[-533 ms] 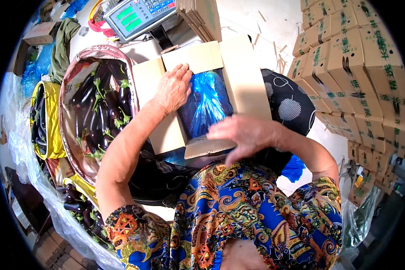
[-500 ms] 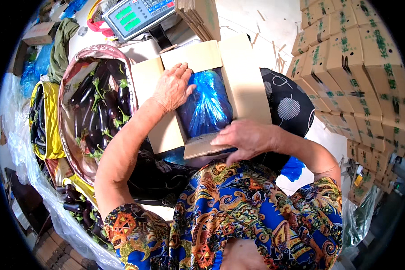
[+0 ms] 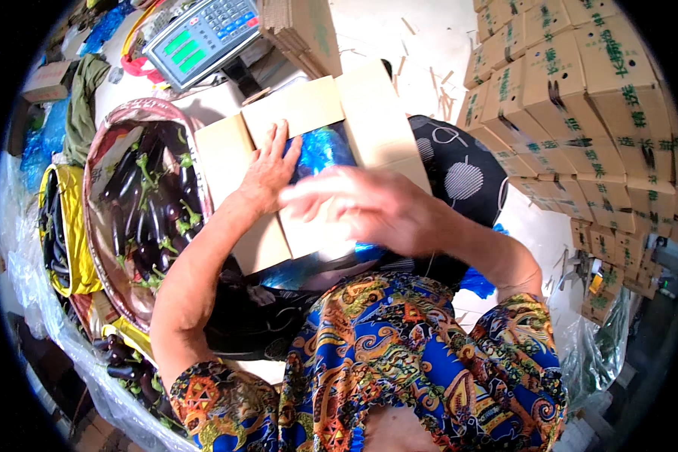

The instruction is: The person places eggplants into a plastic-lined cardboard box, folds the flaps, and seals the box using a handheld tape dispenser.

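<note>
An opened cardboard box [image 3: 297, 107] sits right in front of me, its left, far and right flaps spread. Inside lies a shiny blue plastic bag [image 3: 325, 151], partly covered; its contents are hidden. My left hand [image 3: 267, 172] rests open at the box's left side, fingers spread toward the bag. Over the near part of the opening is my right hand [image 3: 377, 207], blurred, its fingers stretched to the left and nothing visible in them. Beneath it the near flap [image 3: 309, 233] lies folded inward over the bag.
To the left, a lined round basket [image 3: 102, 248] holds several eggplants [image 3: 154, 203], beside a yellow bag [image 3: 83, 256]. A scale [image 3: 203, 41] and upright flat cardboard [image 3: 301, 30] stand beyond the box. Stacked cartons [image 3: 565, 113] rise at right. A black patterned cloth [image 3: 463, 162] lies beside the box.
My right hand has moved from the near flap's edge up and left over the opening. The near flap has folded inward across the bag. The whole view has shifted slightly.
</note>
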`<action>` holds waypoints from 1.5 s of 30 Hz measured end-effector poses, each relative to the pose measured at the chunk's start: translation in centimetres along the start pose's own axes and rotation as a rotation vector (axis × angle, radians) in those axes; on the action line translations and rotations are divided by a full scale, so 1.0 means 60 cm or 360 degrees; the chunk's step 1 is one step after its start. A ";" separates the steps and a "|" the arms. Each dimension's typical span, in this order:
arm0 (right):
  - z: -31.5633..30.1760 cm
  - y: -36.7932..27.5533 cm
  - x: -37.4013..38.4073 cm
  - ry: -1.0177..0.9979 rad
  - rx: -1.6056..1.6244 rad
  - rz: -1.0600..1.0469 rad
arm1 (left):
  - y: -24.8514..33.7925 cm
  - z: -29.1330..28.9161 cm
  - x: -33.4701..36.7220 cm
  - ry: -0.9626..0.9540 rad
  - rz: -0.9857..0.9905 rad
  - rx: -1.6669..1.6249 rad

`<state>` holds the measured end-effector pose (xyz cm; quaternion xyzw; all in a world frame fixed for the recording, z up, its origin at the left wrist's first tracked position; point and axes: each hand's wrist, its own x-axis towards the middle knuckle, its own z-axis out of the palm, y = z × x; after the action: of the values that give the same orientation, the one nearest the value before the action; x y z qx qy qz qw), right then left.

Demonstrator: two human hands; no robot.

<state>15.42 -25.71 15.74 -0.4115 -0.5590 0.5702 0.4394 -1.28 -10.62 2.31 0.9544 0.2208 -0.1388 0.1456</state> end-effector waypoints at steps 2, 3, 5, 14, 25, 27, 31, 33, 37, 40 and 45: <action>0.011 -0.065 -0.019 -0.0032 0.0041 -0.0329 | -0.009 0.014 0.005 0.0010 -0.0057 -0.0093; 0.012 -0.084 -0.030 -0.0013 0.0027 -0.0437 | 0.000 0.001 0.004 -0.0040 -0.0073 -0.0153; 0.013 -0.095 -0.050 0.0060 -0.0021 -0.0559 | 0.005 -0.003 0.009 -0.0036 -0.0056 -0.0137; 0.003 -0.084 -0.055 0.0312 -0.0263 -0.0690 | -0.008 0.013 0.007 0.0068 0.0010 -0.0082; 0.003 -0.070 -0.050 0.0412 -0.0458 -0.0731 | -0.013 0.018 0.006 0.0112 0.0037 -0.0132; -0.002 -0.070 -0.051 0.0423 -0.0520 -0.0737 | -0.010 0.019 0.009 0.0131 0.0053 -0.0140; -0.014 -0.077 -0.040 0.0417 -0.0734 -0.0722 | -0.014 0.028 0.015 0.0165 0.0086 -0.0170; -0.032 -0.053 -0.027 0.0534 -0.1054 -0.0623 | -0.022 0.034 0.012 0.0143 0.0088 -0.0157; -0.120 0.118 -0.045 0.1141 -0.1474 0.0311 | -0.007 0.010 0.003 0.0160 0.0042 -0.0185; -0.122 0.172 -0.084 0.0914 -0.0648 0.0768 | -0.005 0.016 0.008 0.0099 0.0041 -0.0166; 0.016 0.148 -0.088 0.0414 -0.1000 0.0296 | -0.018 0.016 0.002 -0.0007 0.0002 -0.0092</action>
<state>15.62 -30.96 6.81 -0.6450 -0.6066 0.3506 0.3051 -1.88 -9.95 1.18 0.9496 0.2237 -0.1344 0.1736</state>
